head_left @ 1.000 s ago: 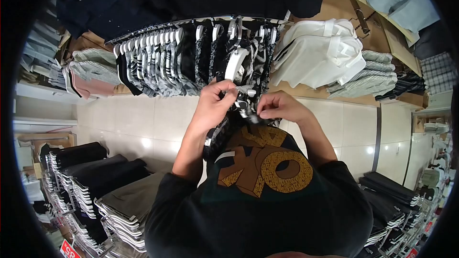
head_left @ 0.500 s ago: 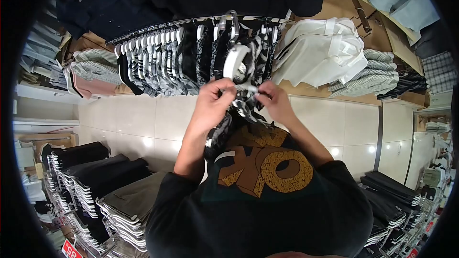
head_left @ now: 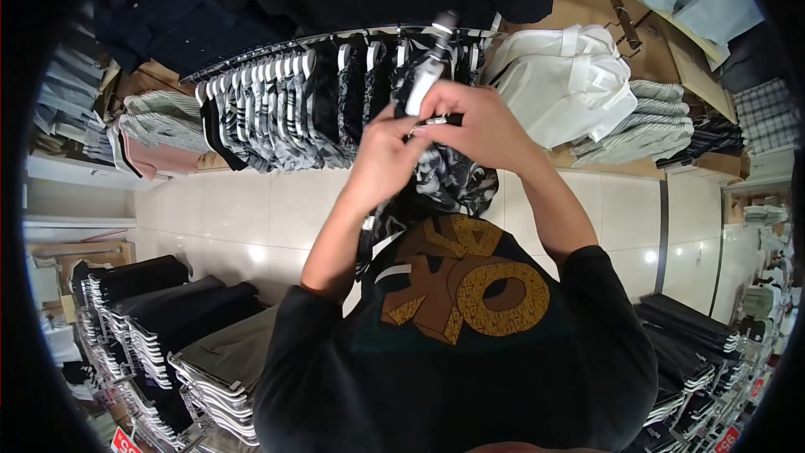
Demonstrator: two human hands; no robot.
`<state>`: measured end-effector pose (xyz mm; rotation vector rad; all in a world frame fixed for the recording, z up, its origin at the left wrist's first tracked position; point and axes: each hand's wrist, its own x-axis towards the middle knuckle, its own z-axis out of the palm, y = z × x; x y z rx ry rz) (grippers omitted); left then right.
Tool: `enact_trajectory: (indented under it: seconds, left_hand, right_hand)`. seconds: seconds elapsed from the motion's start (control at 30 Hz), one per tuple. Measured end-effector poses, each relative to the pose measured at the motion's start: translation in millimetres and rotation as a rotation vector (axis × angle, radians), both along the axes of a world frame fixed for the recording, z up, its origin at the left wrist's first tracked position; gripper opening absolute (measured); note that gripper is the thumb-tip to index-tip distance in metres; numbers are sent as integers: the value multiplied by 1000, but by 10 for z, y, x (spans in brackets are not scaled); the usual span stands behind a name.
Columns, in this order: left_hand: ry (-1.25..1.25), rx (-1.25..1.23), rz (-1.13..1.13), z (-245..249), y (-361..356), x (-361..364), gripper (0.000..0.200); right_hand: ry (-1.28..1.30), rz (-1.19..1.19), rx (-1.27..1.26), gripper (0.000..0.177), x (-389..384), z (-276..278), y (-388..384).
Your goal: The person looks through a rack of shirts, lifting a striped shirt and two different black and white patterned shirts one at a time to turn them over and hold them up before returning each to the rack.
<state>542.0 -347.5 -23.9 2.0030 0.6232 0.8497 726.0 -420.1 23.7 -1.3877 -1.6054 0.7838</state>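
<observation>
A black-and-white patterned shirt [head_left: 453,180] hangs in front of my chest on a white hanger [head_left: 425,84], whose blurred hook sticks up toward the rack. My left hand [head_left: 384,158] is closed, thumb and fingers pinching the shirt near its collar. Close beside it, my right hand [head_left: 480,124] bends its fingers over the shirt's top at the lower part of the hanger. Between the two hands shows a small dark strip with a pale shiny bit, too blurred to name. My fingers hide most of the collar.
A rail [head_left: 251,54] of patterned shirts on white hangers runs ahead. White garments [head_left: 570,75] hang to its right, beside striped folded-looking shirts [head_left: 633,126]. Dark trousers [head_left: 193,302] on hangers stand behind at left, more trousers [head_left: 683,340] at right. Pale tiled floor [head_left: 285,201] lies between.
My right hand has moved up and left, onto the shirt's top by the hanger. My left hand has risen slightly. The hanger now tilts to the right.
</observation>
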Motion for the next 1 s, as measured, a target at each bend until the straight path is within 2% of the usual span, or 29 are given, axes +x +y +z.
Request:
enact_trajectory:
  seconds: [0.03,0.13,0.2,0.23,0.27,0.3,0.33,0.4,0.47,0.5,0.53,0.6,0.63,0.7,0.77,0.83,0.87,0.93,0.97,1.0]
  left_hand:
    - [68,42,-9,51,105,-58,15]
    - [-58,-226,125,208,281,-236,22]
    - [-93,-300,191,344,406,-409,29]
    - [-154,-456,229,420,438,-466,31]
    - [-203,-493,225,460,486,-534,32]
    - [-252,-529,221,494,526,-579,32]
    - [-283,-529,220,533,533,-588,32]
    - [-303,-468,210,555,537,-600,30]
    - [-272,-469,212,610,423,-561,29]
    - [-244,-472,213,626,383,-523,28]
    - [-150,-352,227,519,422,-542,24]
    - [4,-183,94,597,287,-489,22]
    - [39,-133,40,640,176,-423,24]
    - [239,88,-68,619,36,-408,25]
    - [290,-26,-187,469,-157,-374,24]
    - [310,-119,-361,349,-303,-367,22]
    - [350,-99,-467,361,-334,-361,19]
    - [418,-83,-632,442,-401,-319,12]
    - [417,-139,-711,449,-398,-284,11]
    - [423,-133,-791,483,-383,-239,11]
  right_hand:
    - [2,-67,9,20,54,-82,-11]
    - [-32,-82,-97,26,286,-275,-248]
    - [-218,-105,-91,32,571,-782,-386]
    - [-284,-110,-192,29,702,-965,-462]
    - [-352,-117,-292,26,835,-1136,-538]
    - [-352,-119,-290,26,991,-1376,-640]
    - [-345,-139,-278,23,1126,-1632,-762]
    - [-333,-156,-261,21,1101,-1614,-847]
    - [-221,-240,-419,19,1071,-1509,-936]
    - [-219,-247,-420,19,1054,-1508,-948]
    - [-302,-207,-409,19,1045,-1506,-952]
    - [-525,-122,-387,16,1078,-1646,-964]
    - [-525,-121,-384,16,1106,-1755,-980]
    - [-722,-66,-413,15,1118,-1715,-975]
    - [-645,-141,-460,21,1126,-1427,-989]
    - [-384,-419,-79,44,1068,-967,-955]
    - [-387,-412,-77,44,1037,-731,-955]
    - [-278,-104,121,64,1021,-406,-967]
    - [-280,-95,121,64,1063,-405,-976]
    - [-259,95,80,55,1121,-407,-990]
